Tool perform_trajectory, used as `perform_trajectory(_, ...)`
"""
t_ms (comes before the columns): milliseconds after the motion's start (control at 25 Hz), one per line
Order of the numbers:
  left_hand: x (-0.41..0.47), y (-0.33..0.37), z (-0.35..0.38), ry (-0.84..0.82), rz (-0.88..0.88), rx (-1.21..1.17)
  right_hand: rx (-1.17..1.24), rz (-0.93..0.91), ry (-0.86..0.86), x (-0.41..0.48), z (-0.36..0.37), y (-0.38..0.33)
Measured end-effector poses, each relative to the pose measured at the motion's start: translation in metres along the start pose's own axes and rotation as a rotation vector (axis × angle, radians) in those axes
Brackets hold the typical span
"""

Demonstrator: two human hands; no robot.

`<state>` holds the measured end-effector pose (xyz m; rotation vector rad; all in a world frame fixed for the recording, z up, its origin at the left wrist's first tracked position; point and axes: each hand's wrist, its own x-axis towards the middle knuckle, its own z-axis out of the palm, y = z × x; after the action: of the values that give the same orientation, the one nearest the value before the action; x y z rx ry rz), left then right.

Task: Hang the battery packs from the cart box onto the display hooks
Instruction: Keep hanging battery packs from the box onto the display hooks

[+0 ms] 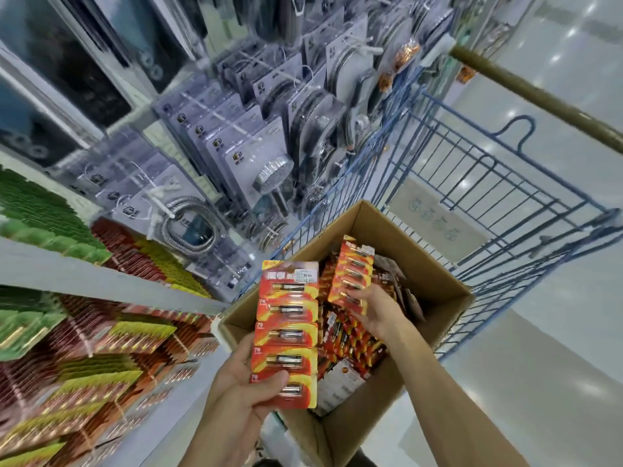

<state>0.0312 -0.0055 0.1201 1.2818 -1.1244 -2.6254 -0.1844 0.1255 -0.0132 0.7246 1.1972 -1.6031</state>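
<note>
Left hand pinches one battery strip; right hand should grip the next strip firmly, lifting clear of the box beneath it.

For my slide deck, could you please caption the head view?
Left hand holds a battery strip while right hand lifts another strip from the cart's cardboard box.

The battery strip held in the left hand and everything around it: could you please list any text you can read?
"7号": on the segments of the battery strip, partly legible.
White price sticker on that strip: too blurred to read.
Shower head packs: logo only, unreadable.
Sign on the cart: blurred.
</note>
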Motion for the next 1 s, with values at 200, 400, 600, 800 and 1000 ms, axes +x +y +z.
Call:
perform_trajectory(200, -0.032, 0.014, -0.003, 0.026, 0.092, 0.031, -0.197, -0.219, -0.191, -0.084, -0.009, 0.023)
perform_trajectory(400, -0.081, 0.040, -0.024, 0.084, 0.205, -0.058, -0.230, -0.417, -0.344, -0.173, 0.035, 0.043)
perform_trajectory(600, -0.144, 0.066, -0.079, 0.153, 0.378, -0.196, -0.229, -0.389, -0.520, -0.222, 0.104, 0.075)
perform_trajectory(800, -0.209, 0.086, -0.147, 0.334, 0.547, -0.413, -0.456, -0.380, -0.541, -0.231, 0.191, 0.123)
perform_trajectory(1000, -0.262, 0.104, -0.202, 0.459, 0.714, -0.448, -0.489, -0.287, -0.702, -0.266, 0.280, 0.170)
